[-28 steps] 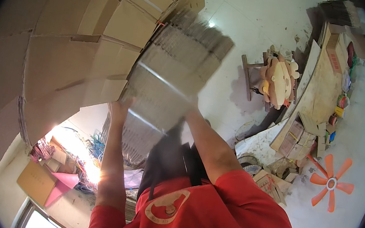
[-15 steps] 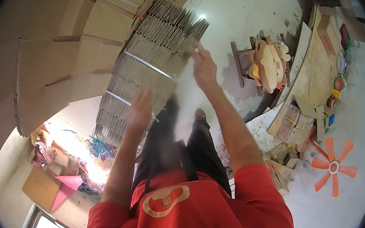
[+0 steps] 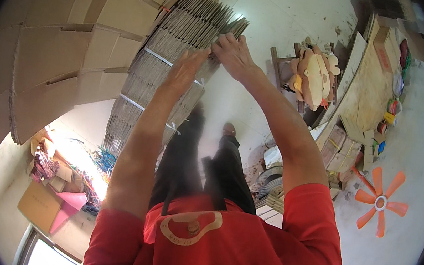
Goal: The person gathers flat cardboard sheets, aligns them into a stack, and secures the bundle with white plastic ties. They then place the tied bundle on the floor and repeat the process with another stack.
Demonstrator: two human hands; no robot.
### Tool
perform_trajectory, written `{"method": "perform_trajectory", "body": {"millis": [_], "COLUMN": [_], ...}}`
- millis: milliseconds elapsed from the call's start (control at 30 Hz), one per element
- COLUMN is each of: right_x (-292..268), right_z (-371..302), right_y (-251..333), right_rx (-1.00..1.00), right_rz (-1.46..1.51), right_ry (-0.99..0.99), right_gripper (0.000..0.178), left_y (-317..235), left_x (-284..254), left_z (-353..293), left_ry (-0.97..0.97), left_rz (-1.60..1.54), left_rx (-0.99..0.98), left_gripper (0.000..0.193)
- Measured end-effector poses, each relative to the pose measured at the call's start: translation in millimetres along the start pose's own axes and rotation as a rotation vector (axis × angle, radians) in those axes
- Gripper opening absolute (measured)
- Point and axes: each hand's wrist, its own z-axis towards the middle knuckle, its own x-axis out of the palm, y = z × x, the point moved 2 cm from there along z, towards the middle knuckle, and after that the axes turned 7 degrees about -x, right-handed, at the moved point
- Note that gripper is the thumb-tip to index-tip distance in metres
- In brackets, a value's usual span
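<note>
A long stack of flattened cardboard sheets [image 3: 147, 79], set on edge with white straps across it, stands in front of me to the left. My right hand [image 3: 233, 55] curls its fingers over the sheets' edges at the stack's far right side. Just left of it, my left hand [image 3: 185, 70] reaches over the stack, fingers pressed together. Its fingertips meet the right hand at the cardboard edges; whatever lies between them is hidden. One white strap [image 3: 159, 56] passes beneath the left hand, and another strap [image 3: 132, 101] crosses nearer to me.
Tall bundles of brown cardboard [image 3: 58, 50] rise on the left. A small chair carrying a plush cushion [image 3: 311, 76] stands at the right, before a cluttered bench [image 3: 365, 93]. An orange-bladed fan [image 3: 380, 202] is farther right. Tangled cords [image 3: 105, 164] and a pink sheet [image 3: 69, 205] lie lower left.
My left hand has moved forward and right along the stack to meet the right hand. The right hand has shifted slightly left and curled its fingers onto the cardboard edges.
</note>
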Motion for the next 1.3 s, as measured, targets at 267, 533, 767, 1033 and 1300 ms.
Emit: {"method": "perform_trajectory", "body": {"millis": [267,533,767,1033,1300], "right_x": [30,21,17,33,55], "right_z": [9,31,38,47,86], "right_y": [-28,-38,-34,-45,-67], "right_rx": [-0.077,-0.102,-0.093,0.018,0.301], "right_rz": [0.044,0.118,0.022,0.178,0.48], "right_ry": [-0.14,-0.038,0.003,0.198,0.375], "right_gripper": [0.02,0.009,0.02,0.021,0.03], "left_y": [18,15,18,11,13], "left_x": [7,3,0,4,13], "left_z": [-3,-2,5,12,13], "left_ry": [-0.027,-0.092,-0.087,-0.132,-0.183], "left_rz": [-0.056,-0.097,-0.068,0.062,0.088], "left_rx": [-0.082,-0.093,-0.113,-0.062,-0.092], "left_gripper": [0.053,0.06,0.06,0.043,0.05]}}
